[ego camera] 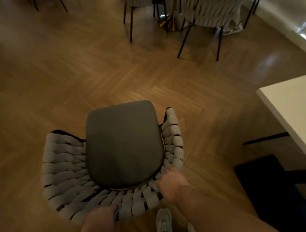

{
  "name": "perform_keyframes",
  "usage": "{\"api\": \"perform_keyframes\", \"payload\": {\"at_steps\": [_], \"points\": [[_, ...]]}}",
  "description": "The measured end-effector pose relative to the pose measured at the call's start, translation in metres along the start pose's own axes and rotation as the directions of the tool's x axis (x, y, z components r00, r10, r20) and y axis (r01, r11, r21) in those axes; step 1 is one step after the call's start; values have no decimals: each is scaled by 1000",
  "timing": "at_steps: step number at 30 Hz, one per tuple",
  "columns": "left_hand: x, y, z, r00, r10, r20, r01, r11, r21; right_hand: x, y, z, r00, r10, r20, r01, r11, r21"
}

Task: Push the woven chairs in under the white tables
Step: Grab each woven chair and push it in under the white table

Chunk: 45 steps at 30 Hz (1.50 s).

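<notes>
The fingers of the right hand (172, 185) curl over the top of the woven chair (122, 145), at the right side of its back. The fingers of the left hand (99, 221) look hooked over the back too, lower down and more to the left, but that hand is blurry. Both hands hold the soft gray weave. The chair's dark seat points away from the person, out over the wood floor (76, 75). A shoe (163, 220) stands just behind the chair. The white table (292, 106) is off to the right, well apart from the chair, so this chair is not pushed in yet. I think it must turn right and slide under. Far off, more chairs (212, 8) sit near a gold table leg (171, 22); I cannot tell if they are all the way in
</notes>
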<state>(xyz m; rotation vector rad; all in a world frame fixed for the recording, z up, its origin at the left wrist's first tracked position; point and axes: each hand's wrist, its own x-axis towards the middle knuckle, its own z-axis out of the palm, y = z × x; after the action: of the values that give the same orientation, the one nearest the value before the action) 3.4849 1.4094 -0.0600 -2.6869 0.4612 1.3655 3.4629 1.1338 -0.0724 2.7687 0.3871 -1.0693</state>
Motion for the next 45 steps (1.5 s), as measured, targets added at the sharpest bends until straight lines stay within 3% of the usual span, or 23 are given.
{"api": "perform_keyframes", "payload": {"at_steps": [5,13,23,31,39,45], "points": [[-3,31,5,998,69,-5,-68,993,99,-52,13,23,999,27,-35,-27,1000,3],[-8,107,3,972,232,-38,-210,930,301,-113,43,88,975,214,60,-222,959,178],[25,171,-25,875,476,88,-470,791,392,-169,62,116,920,371,126,-390,835,388],[70,153,-82,852,510,122,-491,695,526,-141,35,105,832,489,260,-548,661,512],[90,142,-136,875,447,186,-416,496,762,-119,26,79,793,501,347,-607,603,518],[92,135,-149,846,471,251,-451,379,808,-110,17,63,744,505,438,-668,594,448]]}}
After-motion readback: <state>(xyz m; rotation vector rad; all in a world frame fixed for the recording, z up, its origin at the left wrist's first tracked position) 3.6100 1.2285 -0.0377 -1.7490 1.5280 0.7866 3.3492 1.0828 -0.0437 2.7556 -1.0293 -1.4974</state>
